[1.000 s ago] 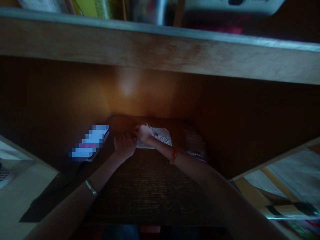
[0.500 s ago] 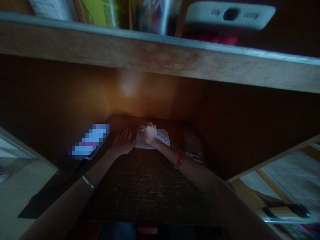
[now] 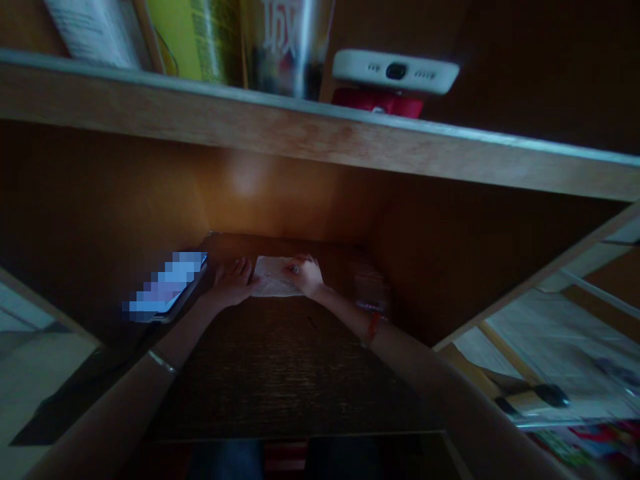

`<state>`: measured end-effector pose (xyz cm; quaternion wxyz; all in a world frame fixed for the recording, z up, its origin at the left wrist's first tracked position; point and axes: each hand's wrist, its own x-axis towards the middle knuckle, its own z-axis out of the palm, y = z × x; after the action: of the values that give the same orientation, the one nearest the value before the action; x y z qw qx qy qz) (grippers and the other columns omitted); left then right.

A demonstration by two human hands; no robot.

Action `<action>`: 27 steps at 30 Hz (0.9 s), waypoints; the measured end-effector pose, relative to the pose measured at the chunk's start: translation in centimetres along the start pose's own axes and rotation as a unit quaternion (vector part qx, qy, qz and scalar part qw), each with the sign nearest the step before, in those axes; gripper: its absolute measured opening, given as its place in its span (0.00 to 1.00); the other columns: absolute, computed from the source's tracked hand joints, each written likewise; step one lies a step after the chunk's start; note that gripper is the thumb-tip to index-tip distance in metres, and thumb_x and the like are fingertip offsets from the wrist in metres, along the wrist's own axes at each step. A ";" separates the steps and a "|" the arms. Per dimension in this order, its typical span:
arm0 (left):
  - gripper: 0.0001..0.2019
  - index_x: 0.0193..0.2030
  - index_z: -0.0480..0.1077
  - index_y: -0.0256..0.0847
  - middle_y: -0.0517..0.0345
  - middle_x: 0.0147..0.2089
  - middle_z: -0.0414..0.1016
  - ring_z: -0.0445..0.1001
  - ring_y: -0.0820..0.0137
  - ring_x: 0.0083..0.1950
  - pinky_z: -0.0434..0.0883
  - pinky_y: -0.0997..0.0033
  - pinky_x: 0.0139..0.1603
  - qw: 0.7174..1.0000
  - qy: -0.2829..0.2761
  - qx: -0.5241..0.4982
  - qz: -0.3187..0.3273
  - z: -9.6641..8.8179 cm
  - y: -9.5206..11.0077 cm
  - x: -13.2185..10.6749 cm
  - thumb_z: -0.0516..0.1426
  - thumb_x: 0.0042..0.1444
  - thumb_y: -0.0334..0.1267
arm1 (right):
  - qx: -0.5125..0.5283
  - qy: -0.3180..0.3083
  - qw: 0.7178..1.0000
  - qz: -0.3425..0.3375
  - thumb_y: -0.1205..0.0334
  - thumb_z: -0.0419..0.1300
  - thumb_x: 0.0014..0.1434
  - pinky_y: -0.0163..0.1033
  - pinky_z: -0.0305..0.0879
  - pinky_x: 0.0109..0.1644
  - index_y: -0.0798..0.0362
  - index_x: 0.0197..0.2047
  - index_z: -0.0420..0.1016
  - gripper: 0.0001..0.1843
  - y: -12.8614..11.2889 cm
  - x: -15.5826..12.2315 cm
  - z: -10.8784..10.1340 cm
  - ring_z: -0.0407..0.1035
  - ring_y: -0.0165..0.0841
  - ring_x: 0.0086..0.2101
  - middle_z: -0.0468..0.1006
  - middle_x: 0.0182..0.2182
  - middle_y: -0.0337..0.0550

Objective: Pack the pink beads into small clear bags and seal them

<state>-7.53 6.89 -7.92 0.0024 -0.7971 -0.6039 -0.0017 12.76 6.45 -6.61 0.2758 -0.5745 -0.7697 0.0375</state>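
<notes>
A white cloth (image 3: 273, 279) lies flat on the dark wooden desk (image 3: 280, 373) near the back wall. My right hand (image 3: 306, 275) rests on the cloth's right part, fingers curled and pressing down on it. Just left of the cloth, my left hand (image 3: 231, 283) lies on the desk with fingers stretched out, touching the cloth's left edge. A red band sits on my right wrist and a thin bracelet on my left forearm.
A lit phone (image 3: 165, 288) leans at the desk's left side, close to my left hand. A wooden shelf (image 3: 320, 137) runs overhead with books (image 3: 210, 40) and a white device (image 3: 395, 70). A dim patterned object (image 3: 369, 287) lies right of the cloth. Papers lie at far right.
The cloth was bunched under my right hand and now lies flatter and further left. My left hand has opened out beside it. The view has tilted up a little.
</notes>
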 end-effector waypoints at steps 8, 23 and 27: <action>0.29 0.63 0.54 0.36 0.40 0.68 0.46 0.49 0.57 0.67 0.41 0.44 0.63 0.990 0.109 -0.028 0.088 -1.4 1.0 -1.0 0.42 0.61 0.52 | -0.013 0.007 1.000 -0.006 0.55 0.58 0.57 0.41 0.59 0.49 0.47 0.39 0.76 0.10 0.6 -2.2 -2.1 0.66 0.35 0.43 0.75 0.39 0.42; 0.15 0.51 0.69 0.39 0.46 0.58 0.68 0.64 0.59 0.59 0.56 0.50 0.59 0.937 0.121 -0.146 0.295 -1.1 7.7 -3.8 0.49 0.60 0.36 | -0.183 -0.090 0.969 0.141 0.60 0.56 0.56 0.50 0.59 0.54 0.57 0.54 0.68 0.22 6.3 -10.8 -10.5 0.66 0.48 0.51 0.71 0.50 0.61; 0.14 0.48 0.71 0.39 0.48 0.53 0.72 0.67 0.60 0.57 0.58 0.52 0.59 0.927 0.113 -0.175 0.312 -1.2 7.9 -3.8 0.49 0.60 0.34 | -0.198 -0.087 0.957 0.191 0.62 0.51 0.60 0.46 0.66 0.41 0.52 0.45 0.75 0.14 6.0 -10.6 -10.2 0.74 0.45 0.37 0.79 0.36 0.55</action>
<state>-0.96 1.04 -6.78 -0.0686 -0.9275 -0.3107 -0.1962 24.74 -3.72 -4.26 0.0761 -0.7486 -0.6585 -0.0134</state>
